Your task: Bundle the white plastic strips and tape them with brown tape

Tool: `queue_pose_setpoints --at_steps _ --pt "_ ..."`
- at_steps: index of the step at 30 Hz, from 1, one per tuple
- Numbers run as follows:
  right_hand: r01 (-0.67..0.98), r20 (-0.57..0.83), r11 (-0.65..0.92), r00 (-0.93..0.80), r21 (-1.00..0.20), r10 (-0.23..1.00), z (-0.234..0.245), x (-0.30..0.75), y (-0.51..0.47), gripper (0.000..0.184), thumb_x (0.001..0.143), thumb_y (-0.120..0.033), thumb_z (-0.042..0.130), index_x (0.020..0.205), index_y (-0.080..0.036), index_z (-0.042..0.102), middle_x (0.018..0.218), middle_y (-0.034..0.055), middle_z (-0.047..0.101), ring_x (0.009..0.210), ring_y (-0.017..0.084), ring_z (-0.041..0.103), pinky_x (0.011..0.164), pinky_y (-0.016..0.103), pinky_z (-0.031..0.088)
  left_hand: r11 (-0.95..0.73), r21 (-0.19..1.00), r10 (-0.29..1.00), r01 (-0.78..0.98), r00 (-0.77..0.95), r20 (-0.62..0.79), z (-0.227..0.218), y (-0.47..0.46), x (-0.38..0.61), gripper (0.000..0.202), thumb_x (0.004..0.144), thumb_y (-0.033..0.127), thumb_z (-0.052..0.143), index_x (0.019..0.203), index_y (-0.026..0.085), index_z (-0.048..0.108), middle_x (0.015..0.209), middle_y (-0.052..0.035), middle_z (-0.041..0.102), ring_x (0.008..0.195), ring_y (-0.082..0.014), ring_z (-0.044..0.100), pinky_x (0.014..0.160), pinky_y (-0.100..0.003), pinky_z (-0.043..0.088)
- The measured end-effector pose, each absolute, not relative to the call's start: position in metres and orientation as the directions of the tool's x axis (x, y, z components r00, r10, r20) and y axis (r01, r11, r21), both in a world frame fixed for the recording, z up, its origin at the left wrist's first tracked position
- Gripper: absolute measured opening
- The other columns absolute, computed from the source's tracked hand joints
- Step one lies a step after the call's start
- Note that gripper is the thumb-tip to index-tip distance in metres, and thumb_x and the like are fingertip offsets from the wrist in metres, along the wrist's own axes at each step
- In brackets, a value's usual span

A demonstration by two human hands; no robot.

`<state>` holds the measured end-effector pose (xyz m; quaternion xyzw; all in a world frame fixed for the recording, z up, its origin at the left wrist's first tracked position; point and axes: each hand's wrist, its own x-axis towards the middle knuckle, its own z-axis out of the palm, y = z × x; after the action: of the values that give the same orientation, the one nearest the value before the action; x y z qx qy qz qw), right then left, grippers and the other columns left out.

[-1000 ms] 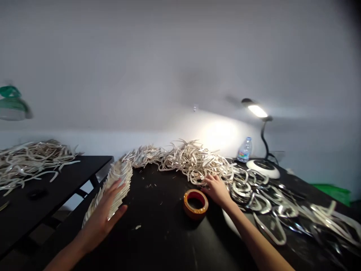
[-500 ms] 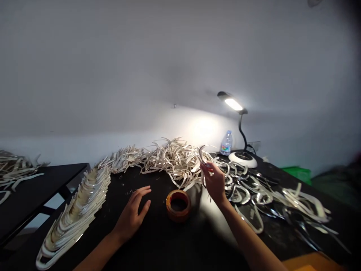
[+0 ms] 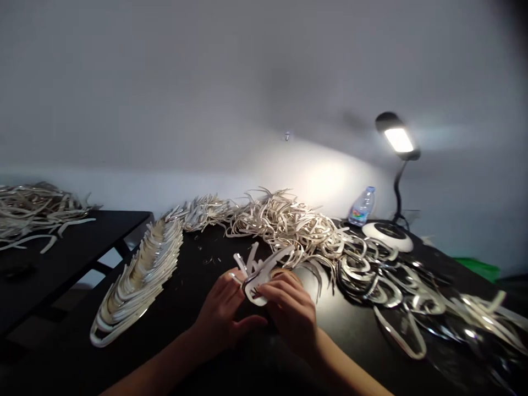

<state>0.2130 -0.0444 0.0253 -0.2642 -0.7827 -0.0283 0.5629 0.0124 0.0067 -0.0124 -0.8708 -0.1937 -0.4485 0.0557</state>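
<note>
**A:** Where are the curved white pieces (image 3: 258, 273)?

**B:** They are just above the near middle of the black table (image 3: 198, 308), caught between both hands. The left hand (image 3: 223, 316) closes its grip on the lower bend from the left. The right hand (image 3: 291, 311) clamps it from the right, with its fingers curled over the top. The two hands touch.

**A:** How do the pieces look?

**B:** They are cream-white, flat and narrow, and bent into a U. The ends stick up and out to the right. Whether it is one piece or several cannot be told.

**A:** And what lies around them?

**B:** Just behind the hands, a loose heap (image 3: 284, 223) of the same pale strips sprawls toward the wall. Its nearest strips arch close past the right knuckles. To the left, well apart from the hands, a neat stacked row (image 3: 140, 275) runs along the table's edge. To the right, shiny loops (image 3: 367, 269) lie tangled and silvery, spreading to the far corner.

**A:** And farther off?

**B:** A lit desk lamp (image 3: 396, 137) stands on a round white base (image 3: 388, 236), with a water bottle (image 3: 362, 206) just beside it. At the left, a second table (image 3: 61, 247) carries another pile (image 3: 37, 203) of strips.
</note>
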Motion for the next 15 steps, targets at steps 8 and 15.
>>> queue_pose_setpoints --at_steps 8,15 --pt "0.500 0.655 0.588 -0.055 -0.635 0.754 0.003 0.213 -0.033 0.011 0.100 -0.020 0.063 0.104 -0.024 0.073 0.091 0.0021 0.076 0.083 0.019 0.070 0.078 0.029 0.054 -0.799 0.449 0.600 0.400 0.577 0.554 -0.010 0.011 0.006 0.023 0.107 0.029 0.050 0.093 0.020 0.065 0.088 -0.0048 0.069 0.088 -0.0212 0.064 0.083 -0.035 0.051" --pt "0.657 0.563 0.512 -0.158 -0.553 0.811 -0.005 0.231 -0.022 0.030 0.102 -0.026 0.061 0.132 -0.026 0.064 0.107 0.0068 0.078 0.092 0.024 0.073 0.084 0.035 0.056 -0.350 0.916 0.900 0.194 0.340 0.272 -0.012 0.033 -0.005 0.036 0.102 0.050 0.058 0.114 0.019 0.070 0.111 -0.0064 0.075 0.101 -0.0234 0.071 0.087 -0.030 0.055"
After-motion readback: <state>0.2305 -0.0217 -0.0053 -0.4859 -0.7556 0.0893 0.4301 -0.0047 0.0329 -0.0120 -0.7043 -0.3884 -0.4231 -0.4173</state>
